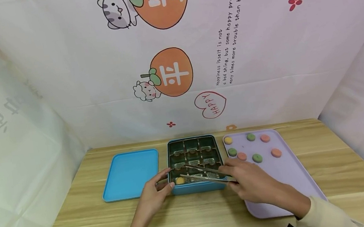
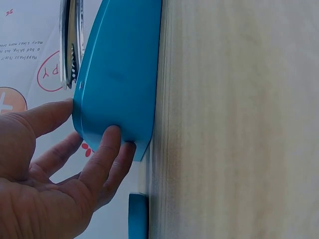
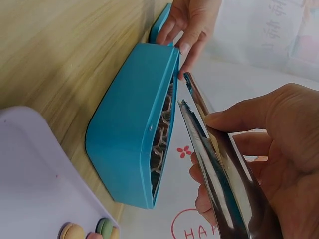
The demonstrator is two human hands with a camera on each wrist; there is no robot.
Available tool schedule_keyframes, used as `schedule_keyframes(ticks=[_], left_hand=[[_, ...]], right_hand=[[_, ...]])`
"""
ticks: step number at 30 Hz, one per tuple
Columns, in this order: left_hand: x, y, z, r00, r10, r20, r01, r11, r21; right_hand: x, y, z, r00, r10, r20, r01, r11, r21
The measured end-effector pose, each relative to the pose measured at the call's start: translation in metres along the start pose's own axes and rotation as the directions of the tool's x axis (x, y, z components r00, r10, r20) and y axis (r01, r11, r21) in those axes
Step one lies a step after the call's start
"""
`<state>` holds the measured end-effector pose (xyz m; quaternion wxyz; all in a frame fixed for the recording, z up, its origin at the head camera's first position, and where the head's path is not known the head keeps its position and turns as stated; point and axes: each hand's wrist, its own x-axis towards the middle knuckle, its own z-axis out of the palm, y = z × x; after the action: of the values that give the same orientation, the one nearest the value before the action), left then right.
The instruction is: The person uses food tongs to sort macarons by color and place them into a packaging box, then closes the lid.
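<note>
A blue box [image 1: 198, 188] holds a clear divided insert, with a yellow macaron [image 1: 180, 181] in its near left compartment. My left hand [image 1: 155, 192] touches the box's left side with extended fingers [image 2: 102, 154], close to the near corner. Metal tongs [image 3: 219, 164] are gripped in my right hand [image 1: 253, 180], thumb on one arm and fingers on the other. Their toothed tips are slightly apart with nothing between them, over the near row of compartments in the head view.
A lilac tray [image 1: 289, 183] on the right carries several macarons, among them a green macaron [image 1: 257, 158] and a pink macaron [image 1: 276, 152]. Left of the box lies a flat blue lid [image 1: 129, 174]. A printed cloth [image 1: 95, 71] hangs behind the wooden table [image 1: 86, 223].
</note>
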<state>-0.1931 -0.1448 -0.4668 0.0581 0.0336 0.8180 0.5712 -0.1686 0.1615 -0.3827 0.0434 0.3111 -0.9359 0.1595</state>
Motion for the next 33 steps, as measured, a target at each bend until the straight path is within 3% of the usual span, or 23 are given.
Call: schedule_keyframes(ticks=[11,17,28,33], left_hand=[[0.000,0.000,-0.001,1.000,0.007,-0.006,-0.007,1.000,0.009],[0.000,0.000,-0.001,1.000,0.015,-0.007,-0.015,1.000,0.021],[0.000,0.001,0.000,1.000,0.012,-0.006,-0.012,1.000,0.024],[-0.001,0.002,0.000,1.000,0.011,-0.006,-0.011,1.000,0.021]], right_hand=[[-0.017,0.009,-0.010,0.993,0.101,-0.060,-0.101,0.995,0.000],[-0.028,0.020,-0.017,0.989,0.073,-0.126,-0.076,0.997,-0.019],[-0.047,0.039,-0.023,0.984,0.068,-0.167,-0.079,0.995,-0.060],[-0.054,0.048,-0.024,0.971,0.039,-0.234,-0.063,0.993,-0.097]])
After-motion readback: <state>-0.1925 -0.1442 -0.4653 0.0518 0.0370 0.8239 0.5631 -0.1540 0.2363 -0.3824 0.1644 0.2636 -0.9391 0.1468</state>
